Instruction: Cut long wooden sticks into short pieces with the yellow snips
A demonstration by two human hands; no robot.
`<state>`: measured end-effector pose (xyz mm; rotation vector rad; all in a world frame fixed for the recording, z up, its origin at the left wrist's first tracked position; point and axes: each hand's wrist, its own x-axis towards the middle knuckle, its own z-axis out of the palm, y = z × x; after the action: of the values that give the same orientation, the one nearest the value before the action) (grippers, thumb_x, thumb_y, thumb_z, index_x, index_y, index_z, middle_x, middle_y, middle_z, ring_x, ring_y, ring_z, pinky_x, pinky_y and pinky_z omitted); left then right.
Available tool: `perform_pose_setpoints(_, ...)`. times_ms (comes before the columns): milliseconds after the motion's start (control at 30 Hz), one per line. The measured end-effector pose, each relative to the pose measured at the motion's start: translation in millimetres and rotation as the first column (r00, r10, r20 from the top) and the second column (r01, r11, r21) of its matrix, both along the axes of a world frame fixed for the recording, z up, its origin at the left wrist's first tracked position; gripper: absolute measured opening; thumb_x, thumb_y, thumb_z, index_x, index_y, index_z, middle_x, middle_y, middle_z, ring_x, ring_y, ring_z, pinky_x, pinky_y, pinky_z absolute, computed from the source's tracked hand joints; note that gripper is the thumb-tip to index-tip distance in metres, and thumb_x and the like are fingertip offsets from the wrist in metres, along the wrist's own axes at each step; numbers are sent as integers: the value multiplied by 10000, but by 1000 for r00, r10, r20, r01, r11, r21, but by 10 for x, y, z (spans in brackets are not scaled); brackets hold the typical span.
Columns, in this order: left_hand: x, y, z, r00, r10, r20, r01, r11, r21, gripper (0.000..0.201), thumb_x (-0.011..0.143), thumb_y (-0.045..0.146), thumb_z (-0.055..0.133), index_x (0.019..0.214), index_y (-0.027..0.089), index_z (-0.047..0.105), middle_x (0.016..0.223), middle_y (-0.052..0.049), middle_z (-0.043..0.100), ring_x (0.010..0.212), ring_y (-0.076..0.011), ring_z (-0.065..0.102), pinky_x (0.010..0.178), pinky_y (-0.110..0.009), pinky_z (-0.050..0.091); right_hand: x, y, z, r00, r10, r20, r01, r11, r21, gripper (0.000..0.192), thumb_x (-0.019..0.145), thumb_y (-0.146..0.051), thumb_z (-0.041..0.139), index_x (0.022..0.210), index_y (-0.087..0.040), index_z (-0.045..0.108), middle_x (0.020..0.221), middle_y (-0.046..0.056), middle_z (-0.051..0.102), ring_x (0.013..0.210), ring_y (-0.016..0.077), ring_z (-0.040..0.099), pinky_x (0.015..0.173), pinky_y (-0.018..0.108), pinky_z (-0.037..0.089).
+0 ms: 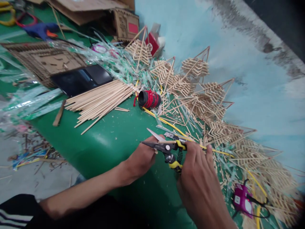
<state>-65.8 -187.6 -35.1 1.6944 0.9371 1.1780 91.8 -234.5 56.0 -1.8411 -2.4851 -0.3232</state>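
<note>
My right hand is wrapped round the yellow and black handles of a pair of pruning shears, whose blades stand apart and point left. Just behind the blades my left hand is closed, its fingertips partly hidden by the shears. A short piece of thin wooden stick shows at the shears, its one end near the left fingers. Beyond my hands a bundle of wooden sticks lies fanned on the green table. A utility knife rests just behind the shears.
A dark spool with red cord lies mid-table. Along the blue wall stand several lattice pieces made of sticks. A black phone-like slab, plastic strips, a blue glue gun and a purple device lie around.
</note>
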Motion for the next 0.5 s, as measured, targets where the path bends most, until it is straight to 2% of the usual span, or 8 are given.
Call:
perform_pose_setpoints(100, -3, 4, 7, 1000, -12, -22, 12, 1000, 24, 330, 935, 72, 378, 1055, 184, 664, 1131, -94, 751, 1110, -202, 708, 1004, -336, 572, 18, -8, 1, 999, -2, 36, 1, 1000, 21, 567, 806, 37, 346, 1349, -92, 444, 1140, 205, 578, 1103, 354, 544, 1021, 710, 467)
perform_pose_setpoints(200, 0, 23, 3, 998, -13, -60, 15, 999, 36, 326, 968, 102, 365, 1032, 184, 674, 1140, -95, 751, 1109, -199, 711, 1004, -331, 574, 9, -10, 11, 998, -4, 63, 5, 1000, -9, 574, 753, 23, 388, 1314, -62, 471, 1072, 210, 559, 1015, 345, 528, 902, 621, 550)
perform_pose_setpoints(300, 13, 67, -66, 992, -9, -125, 14, 999, 36, 338, 985, 109, 353, 1059, 177, 676, 1112, -103, 759, 1076, -208, 728, 969, -337, 591, 28, 18, -14, 998, -44, 43, 46, 998, -52, 581, 710, -17, 445, 1288, -40, 490, 1063, 220, 557, 971, 338, 525, 846, 576, 566)
perform_pose_setpoints(400, 15, 136, -149, 978, -18, -210, 29, 998, 49, 353, 973, 87, 362, 1138, 169, 663, 1101, -110, 769, 1041, -219, 744, 913, -334, 604, 90, 68, -73, 992, -103, -73, 95, 991, -98, 613, 676, -57, 480, 1289, -61, 490, 1079, 211, 566, 992, 344, 539, 858, 581, 559)
perform_pose_setpoints(500, -45, 215, -119, 951, -35, -306, 61, 995, 77, 375, 952, 73, 393, 1229, 152, 632, 1100, -121, 771, 1016, -238, 751, 864, -331, 601, 147, 113, -126, 943, -178, -283, 119, 970, -211, 640, 685, -78, 492, 1325, -94, 478, 1137, 198, 588, 1095, 349, 567, 941, 578, 536)
